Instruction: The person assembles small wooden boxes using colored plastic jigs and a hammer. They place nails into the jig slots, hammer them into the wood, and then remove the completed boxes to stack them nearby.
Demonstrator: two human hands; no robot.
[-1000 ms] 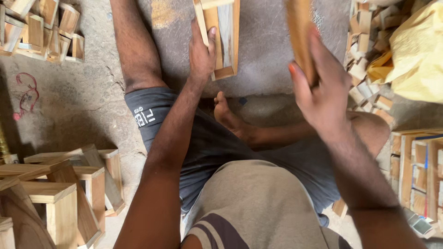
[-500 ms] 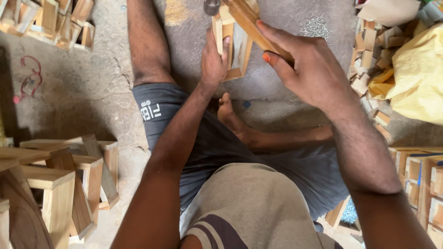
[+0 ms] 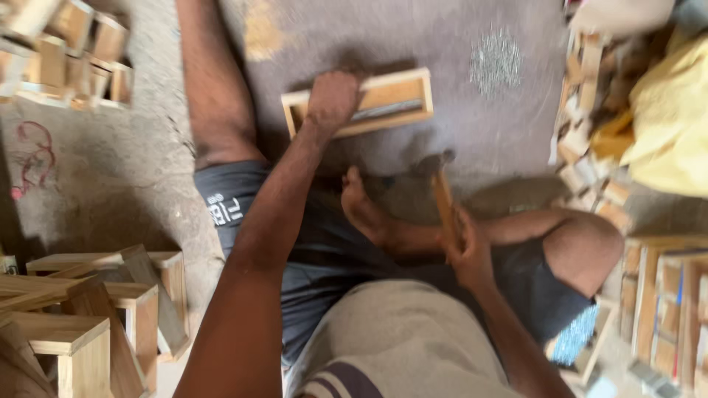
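Wooden hammer handle (image 3: 444, 206) clasped in the fingers of the right hand (image 3: 467, 254), its dark head up, above the crossed legs. Left hand (image 3: 333, 99) pressed knuckles-up on a rectangular wooden frame (image 3: 359, 103); fingers curled, grasp not discernible through blur. Frame lies flat on the grey floor (image 3: 472, 125), ahead of the bare foot (image 3: 361, 206). More wooden frames (image 3: 88, 309) stacked at lower left; a yellow sack (image 3: 667, 125) at right.

Workshop floor, crowded at the edges

A rough grey concrete floor (image 3: 88, 184) runs under soft, even light, with a red scrawl (image 3: 33, 158) on it at the left. Pale wooden boxes (image 3: 81, 317) pile up near left, more wooden frames (image 3: 66, 51) sit far left, wood offcuts (image 3: 590, 147) and a yellow sack (image 3: 671, 125) crowd the right.
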